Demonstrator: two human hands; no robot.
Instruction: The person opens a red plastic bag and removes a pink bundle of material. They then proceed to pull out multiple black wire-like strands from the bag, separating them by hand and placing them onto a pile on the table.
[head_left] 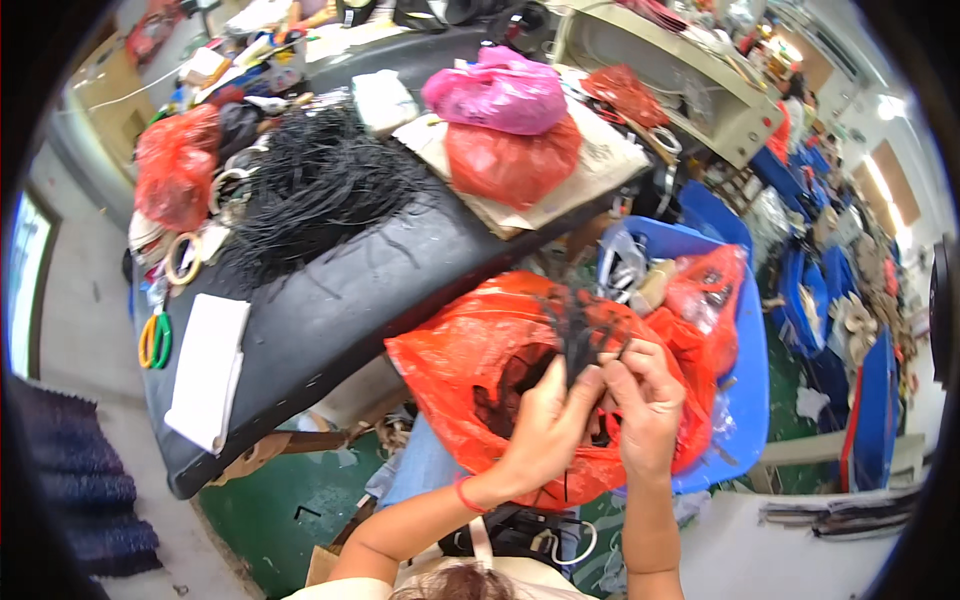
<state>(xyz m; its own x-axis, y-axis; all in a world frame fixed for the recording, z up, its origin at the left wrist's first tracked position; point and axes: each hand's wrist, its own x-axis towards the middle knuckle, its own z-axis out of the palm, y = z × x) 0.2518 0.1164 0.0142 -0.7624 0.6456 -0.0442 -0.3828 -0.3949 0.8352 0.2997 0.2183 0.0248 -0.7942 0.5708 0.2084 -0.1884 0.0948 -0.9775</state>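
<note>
A bunch of thin black strips [575, 335] sticks up from my left hand [545, 425], its fingers closed around the lower end. Beside it my right hand [648, 405] is closed in a pinch at the bunch's right side; whatever is between those fingertips is too small to make out. Both hands are over an open red plastic bag [455, 345] with dark pieces inside. On the black padded table [345, 290] to the left lies a large tangled pile of similar black strands [320, 185].
A blue bin [745, 420] at the right holds bags and scraps. On the table are a folded white cloth [210, 370], green-and-orange-handled scissors [155, 340], tape rolls [184, 258], and pink [500, 90] and red bags [515, 160] on cardboard. Scraps lie on the green floor [280, 510].
</note>
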